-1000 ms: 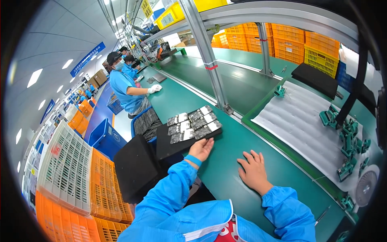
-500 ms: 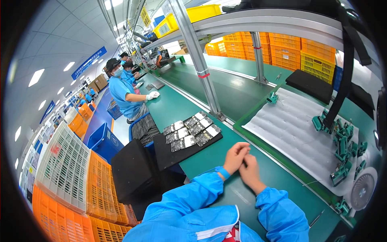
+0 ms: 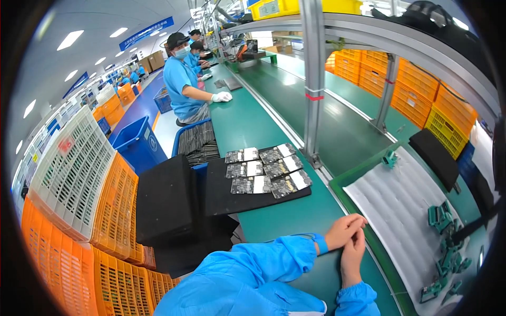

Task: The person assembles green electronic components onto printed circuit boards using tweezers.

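Note:
My left hand, with a blue band at the wrist, meets my right hand above the front of the green workbench. Their bent fingers are closed and press against each other; no object shows between them. Farther left, several dark circuit boards with white labels lie in two columns on a black foam mat. To the right of my hands is a white padded sheet in a green-edged area, holding several green clamp-like fixtures.
A metal post rises beyond the boards. At left stand black foam blocks, orange crates, a blue bin and a box of dark sheets. A masked co-worker sits farther along the bench.
The view has swung leftward, so the bench and boards appear shifted right. My hands stay together and sit lower and farther right in the picture.

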Motion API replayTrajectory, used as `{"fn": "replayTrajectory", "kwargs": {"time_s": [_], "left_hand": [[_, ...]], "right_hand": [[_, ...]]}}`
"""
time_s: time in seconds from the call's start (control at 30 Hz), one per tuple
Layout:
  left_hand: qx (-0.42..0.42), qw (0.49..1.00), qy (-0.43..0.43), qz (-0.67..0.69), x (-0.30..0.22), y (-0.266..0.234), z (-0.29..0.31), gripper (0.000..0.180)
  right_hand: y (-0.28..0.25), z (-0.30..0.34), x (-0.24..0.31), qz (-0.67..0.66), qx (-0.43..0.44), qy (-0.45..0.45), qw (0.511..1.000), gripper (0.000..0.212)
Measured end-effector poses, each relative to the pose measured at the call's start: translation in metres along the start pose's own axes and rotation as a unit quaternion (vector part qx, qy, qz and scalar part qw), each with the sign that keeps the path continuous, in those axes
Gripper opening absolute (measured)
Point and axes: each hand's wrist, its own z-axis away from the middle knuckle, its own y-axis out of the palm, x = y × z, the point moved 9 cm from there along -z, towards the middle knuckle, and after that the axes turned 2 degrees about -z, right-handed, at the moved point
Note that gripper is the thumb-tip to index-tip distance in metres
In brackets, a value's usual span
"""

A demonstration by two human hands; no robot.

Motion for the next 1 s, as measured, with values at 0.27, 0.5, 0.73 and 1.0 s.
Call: {"fn": "replayTrajectory", "kwargs": {"time_s": [0.27,0.5,0.73,1.0], "left_hand": [[0.005,0.999,-0.024,0.031,0.0,0.006,0.0,0.027],[0.073,0.997,0.014,0.026,0.01,0.005,0.015,0.029],[0.071,0.995,0.069,0.008,-0.022,0.002,0.013,0.026],[0.078,0.996,0.053,0.006,-0.017,-0.004,0.008,0.025]], "right_hand": [[-0.007,0.001,0.001,0.029,-0.01,0.019,0.999,0.031],[-0.016,0.022,-0.004,0.193,0.012,0.014,0.981,0.042],[-0.02,0.02,0.004,0.204,0.012,0.008,0.979,0.047],[-0.026,0.019,-0.011,0.159,-0.019,0.006,0.987,0.044]]}}
